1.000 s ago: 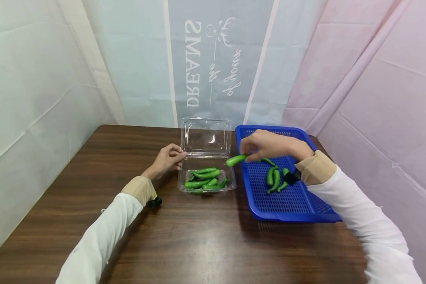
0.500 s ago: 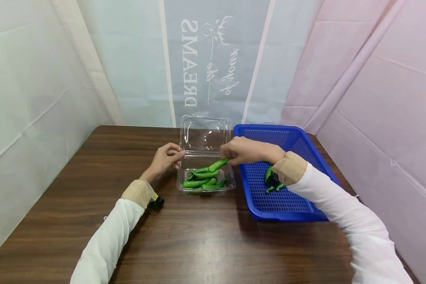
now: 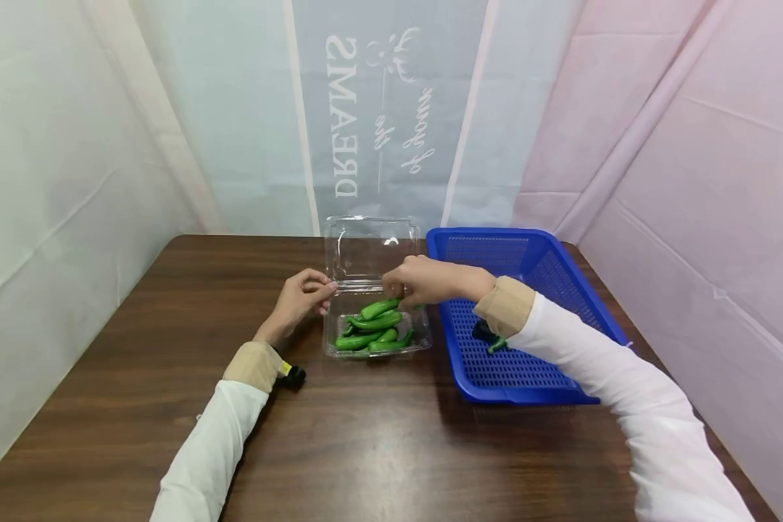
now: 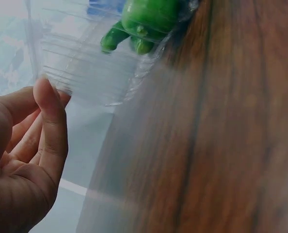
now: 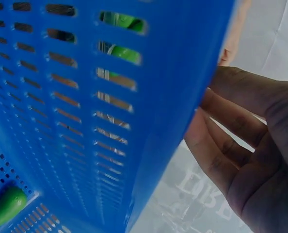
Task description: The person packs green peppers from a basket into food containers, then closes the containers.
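A clear plastic clamshell container (image 3: 330, 346) lies on the table with its lid (image 3: 372, 250) raised at the back. Several green chili peppers (image 3: 373, 323) are piled in its base. My left hand (image 3: 298, 299) pinches the container's left edge by the hinge; in the left wrist view, thumb and fingers (image 4: 52, 116) meet at the ribbed plastic. Over the container's right side, my right hand (image 3: 425, 280) pinches a green chili pepper (image 3: 377, 309) whose near end lies over the pile. In the right wrist view, the basket wall hides the fingertips.
To the right stands a blue perforated basket (image 3: 522, 396), its left wall close to the container and under my right forearm. A green chili pepper (image 5: 8, 206) shows inside it. The brown table (image 3: 365, 449) ends at a fabric backdrop (image 3: 248, 145).
My right hand has moved left from above the basket to above the container, carrying the green chili pepper onto the pile. The left hand has kept its hold on the container's edge.
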`<action>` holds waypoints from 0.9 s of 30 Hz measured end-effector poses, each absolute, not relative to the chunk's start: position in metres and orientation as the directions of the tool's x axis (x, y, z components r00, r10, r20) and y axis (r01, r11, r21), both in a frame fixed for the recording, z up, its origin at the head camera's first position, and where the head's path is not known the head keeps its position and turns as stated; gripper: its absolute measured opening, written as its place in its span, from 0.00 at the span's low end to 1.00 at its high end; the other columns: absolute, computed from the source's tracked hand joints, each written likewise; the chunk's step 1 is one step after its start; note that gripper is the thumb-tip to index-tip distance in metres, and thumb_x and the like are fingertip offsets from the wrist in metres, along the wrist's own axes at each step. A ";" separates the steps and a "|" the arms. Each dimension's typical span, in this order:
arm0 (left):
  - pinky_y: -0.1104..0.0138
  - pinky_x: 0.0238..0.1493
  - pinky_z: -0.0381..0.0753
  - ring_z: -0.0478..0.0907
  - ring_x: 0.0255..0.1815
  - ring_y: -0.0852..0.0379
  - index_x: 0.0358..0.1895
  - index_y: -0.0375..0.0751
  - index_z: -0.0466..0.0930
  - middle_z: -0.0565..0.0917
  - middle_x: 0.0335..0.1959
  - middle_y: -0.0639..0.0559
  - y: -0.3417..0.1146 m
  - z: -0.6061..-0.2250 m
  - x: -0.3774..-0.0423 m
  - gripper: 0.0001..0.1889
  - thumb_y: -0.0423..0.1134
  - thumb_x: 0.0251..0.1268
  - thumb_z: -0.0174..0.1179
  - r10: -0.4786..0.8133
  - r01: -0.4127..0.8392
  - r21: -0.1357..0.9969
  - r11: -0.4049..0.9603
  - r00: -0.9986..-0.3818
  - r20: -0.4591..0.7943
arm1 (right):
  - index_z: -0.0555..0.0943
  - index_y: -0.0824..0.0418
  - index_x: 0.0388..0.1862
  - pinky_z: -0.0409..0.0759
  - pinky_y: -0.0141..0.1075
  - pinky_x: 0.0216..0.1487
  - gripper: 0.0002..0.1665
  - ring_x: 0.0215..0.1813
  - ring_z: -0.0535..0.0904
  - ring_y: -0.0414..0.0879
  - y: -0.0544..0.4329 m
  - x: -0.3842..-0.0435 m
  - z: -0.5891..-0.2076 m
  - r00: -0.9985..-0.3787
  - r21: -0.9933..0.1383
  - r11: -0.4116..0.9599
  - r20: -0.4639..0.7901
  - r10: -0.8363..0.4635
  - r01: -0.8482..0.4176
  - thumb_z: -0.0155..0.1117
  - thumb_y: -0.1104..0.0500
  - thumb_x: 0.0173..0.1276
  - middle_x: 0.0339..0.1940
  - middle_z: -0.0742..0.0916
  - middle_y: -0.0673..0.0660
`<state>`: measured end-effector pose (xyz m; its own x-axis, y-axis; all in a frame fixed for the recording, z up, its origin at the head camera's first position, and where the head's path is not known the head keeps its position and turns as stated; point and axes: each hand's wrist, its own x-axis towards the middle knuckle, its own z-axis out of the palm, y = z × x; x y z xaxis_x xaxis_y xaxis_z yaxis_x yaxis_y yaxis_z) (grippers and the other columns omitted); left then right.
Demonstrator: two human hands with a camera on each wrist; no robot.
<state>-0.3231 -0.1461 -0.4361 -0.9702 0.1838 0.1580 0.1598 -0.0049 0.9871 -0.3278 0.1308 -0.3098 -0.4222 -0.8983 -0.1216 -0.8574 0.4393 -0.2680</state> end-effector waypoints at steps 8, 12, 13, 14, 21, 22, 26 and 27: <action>0.67 0.25 0.84 0.79 0.22 0.59 0.48 0.26 0.71 0.83 0.39 0.26 -0.148 -0.435 -0.324 0.16 0.35 0.69 0.64 0.183 0.150 0.988 0.037 -0.973 0.141 | 0.80 0.60 0.41 0.80 0.36 0.39 0.09 0.35 0.82 0.42 0.113 -0.331 -0.320 -0.415 -0.257 0.452 -0.189 -0.890 -0.854 0.72 0.66 0.64 0.33 0.86 0.52; 0.66 0.24 0.84 0.79 0.22 0.59 0.47 0.26 0.71 0.83 0.38 0.26 -0.148 -0.434 -0.325 0.14 0.33 0.68 0.64 0.195 0.141 0.989 0.040 -0.972 0.130 | 0.78 0.61 0.37 0.75 0.34 0.34 0.09 0.29 0.77 0.41 0.108 -0.332 -0.327 -0.410 -0.254 0.468 -0.251 -0.877 -0.846 0.71 0.67 0.64 0.26 0.81 0.49; 0.66 0.23 0.84 0.79 0.22 0.59 0.46 0.26 0.71 0.83 0.38 0.26 -0.148 -0.433 -0.325 0.14 0.32 0.68 0.64 0.196 0.144 0.989 0.043 -0.972 0.133 | 0.78 0.61 0.37 0.75 0.33 0.33 0.09 0.29 0.76 0.40 0.107 -0.332 -0.328 -0.410 -0.251 0.471 -0.258 -0.875 -0.846 0.71 0.66 0.64 0.26 0.80 0.49; 0.66 0.23 0.84 0.79 0.22 0.58 0.46 0.26 0.71 0.83 0.37 0.26 -0.147 -0.431 -0.325 0.13 0.32 0.68 0.64 0.197 0.149 0.987 0.050 -0.971 0.137 | 0.78 0.62 0.37 0.75 0.33 0.33 0.09 0.29 0.76 0.40 0.106 -0.332 -0.328 -0.413 -0.250 0.475 -0.263 -0.872 -0.844 0.71 0.67 0.64 0.26 0.80 0.48; 0.66 0.22 0.84 0.79 0.22 0.58 0.44 0.28 0.71 0.84 0.35 0.30 -0.148 -0.428 -0.324 0.11 0.30 0.69 0.63 0.199 0.154 0.982 0.109 -0.971 0.131 | 0.79 0.62 0.37 0.79 0.34 0.35 0.09 0.32 0.79 0.41 0.101 -0.330 -0.337 -0.422 -0.228 0.483 -0.269 -0.866 -0.846 0.72 0.65 0.64 0.30 0.82 0.49; 0.66 0.22 0.84 0.79 0.22 0.58 0.44 0.28 0.71 0.84 0.36 0.29 -0.149 -0.428 -0.324 0.11 0.30 0.69 0.63 0.200 0.157 0.981 0.116 -0.971 0.132 | 0.79 0.62 0.37 0.79 0.34 0.36 0.09 0.32 0.79 0.41 0.101 -0.330 -0.339 -0.422 -0.221 0.482 -0.267 -0.866 -0.848 0.72 0.65 0.64 0.30 0.83 0.49; 0.66 0.21 0.84 0.79 0.21 0.58 0.43 0.28 0.71 0.83 0.37 0.25 -0.149 -0.426 -0.324 0.10 0.30 0.69 0.63 0.201 0.178 0.973 0.147 -0.969 0.147 | 0.79 0.63 0.37 0.79 0.34 0.36 0.09 0.33 0.79 0.41 0.100 -0.331 -0.340 -0.419 -0.200 0.475 -0.264 -0.868 -0.857 0.73 0.65 0.63 0.31 0.83 0.50; 0.65 0.21 0.84 0.79 0.21 0.58 0.43 0.28 0.71 0.83 0.36 0.24 -0.149 -0.426 -0.323 0.10 0.30 0.69 0.63 0.201 0.185 0.970 0.158 -0.968 0.152 | 0.80 0.63 0.37 0.79 0.34 0.36 0.08 0.32 0.79 0.41 0.100 -0.331 -0.340 -0.417 -0.200 0.472 -0.262 -0.870 -0.858 0.72 0.66 0.63 0.31 0.83 0.50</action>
<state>-0.3233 -0.1489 -0.4259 -0.9678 0.2011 0.1518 0.1849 0.1577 0.9700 -0.3312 0.1003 -0.3398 -0.4174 -0.8701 -0.2621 -0.8585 0.4722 -0.2003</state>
